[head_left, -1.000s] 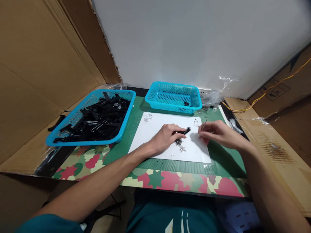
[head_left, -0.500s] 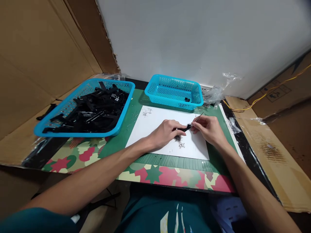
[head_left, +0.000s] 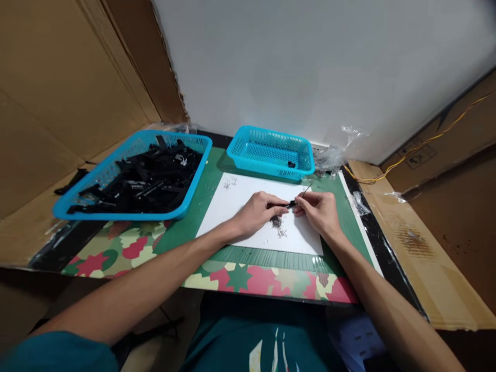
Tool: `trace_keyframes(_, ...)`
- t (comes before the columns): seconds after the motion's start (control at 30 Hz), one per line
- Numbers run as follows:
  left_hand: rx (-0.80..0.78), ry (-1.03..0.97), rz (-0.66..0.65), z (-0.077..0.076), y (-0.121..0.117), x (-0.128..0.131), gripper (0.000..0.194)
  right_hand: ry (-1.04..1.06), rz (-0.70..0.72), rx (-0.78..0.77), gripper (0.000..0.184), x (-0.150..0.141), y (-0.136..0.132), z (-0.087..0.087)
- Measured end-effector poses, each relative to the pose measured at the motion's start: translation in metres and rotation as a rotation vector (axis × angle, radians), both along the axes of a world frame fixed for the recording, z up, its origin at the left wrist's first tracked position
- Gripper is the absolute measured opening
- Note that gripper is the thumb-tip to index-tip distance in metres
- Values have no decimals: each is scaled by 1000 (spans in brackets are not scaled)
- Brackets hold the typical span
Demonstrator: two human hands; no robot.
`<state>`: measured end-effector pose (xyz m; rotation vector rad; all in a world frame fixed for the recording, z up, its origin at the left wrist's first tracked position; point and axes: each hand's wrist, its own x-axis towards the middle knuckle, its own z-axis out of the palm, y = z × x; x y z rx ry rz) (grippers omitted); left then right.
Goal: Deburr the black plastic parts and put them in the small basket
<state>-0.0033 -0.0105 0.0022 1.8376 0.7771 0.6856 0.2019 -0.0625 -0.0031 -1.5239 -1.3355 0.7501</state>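
Over the white sheet (head_left: 217, 206), my left hand (head_left: 258, 214) pinches a small black plastic part (head_left: 291, 204) between thumb and fingers. Its far end meets the fingertips of my right hand (head_left: 318, 209). A thin metal tool like tweezers (head_left: 308, 189) sticks up and away from my right hand, whose fingers are closed around it. The tool's working tip is hidden by the fingers. Just below the left fingertips lies a pile of tiny metal pieces (head_left: 277, 224), perhaps pins or springs; their exact kind is too small to tell.
A large blue basket (head_left: 194, 191) heaped with black plastic parts (head_left: 147, 175) stands at the left. Behind the sheet is a smaller blue basket (head_left: 267, 168) with one black piece inside. More tiny metal bits (head_left: 230, 183) lie at the sheet's far left corner. Cardboard (head_left: 411, 243) borders the right side.
The whole view has shifted slightly, so the hands and baskets sit a little further left. Both hands keep their grip, fingertips together at the black part.
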Motion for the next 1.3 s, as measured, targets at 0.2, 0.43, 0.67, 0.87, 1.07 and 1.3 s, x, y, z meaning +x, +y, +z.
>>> trace_keyframes(0.2,299,-32,138,14,2,-11,29,-302,282,80,31,18,-11,24)
trace_keyframes(0.43,508,106,426,35,38,-9,32,-586,483,-20,26,27,-19,20)
trace_keyframes(0.67,470,378,312,58,102,19,31,-696,403,44,29,23,-18,9)
trace_keyframes(0.87,394,458,210,72,120,3,31,-503,341,191,23,30,-10,4)
trace_keyframes(1.07,478,529,383,105,100,-90,23,-395,344,121,22,50,-3,26)
trace_keyframes(1.3,576,1023,485,86,62,-171,34,-664,478,16,34,32,-13,36)
